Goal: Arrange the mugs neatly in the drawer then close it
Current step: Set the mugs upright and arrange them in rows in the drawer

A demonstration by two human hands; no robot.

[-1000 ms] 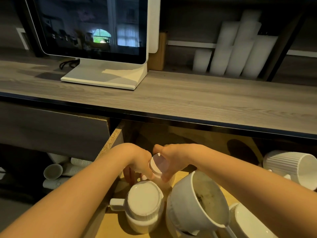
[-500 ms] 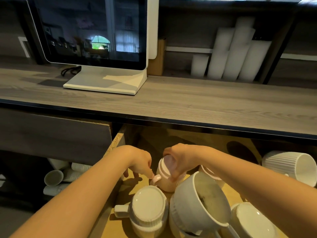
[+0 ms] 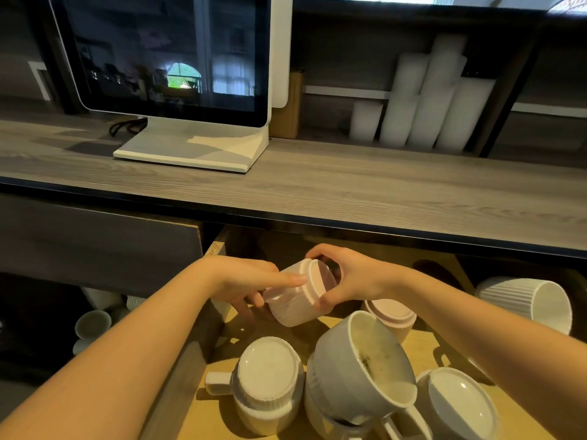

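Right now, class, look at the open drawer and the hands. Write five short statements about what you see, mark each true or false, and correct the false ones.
1. Both hands hold the pink ribbed mug. True: the left hand and the right hand grip it.
2. The drawer is shut. False: it is open.
3. The grey mug lies tilted on other mugs. True.
4. The monitor stands inside the drawer. False: it stands on the counter.
5. The white ribbed mug stands upright, mouth up. False: it is base up.
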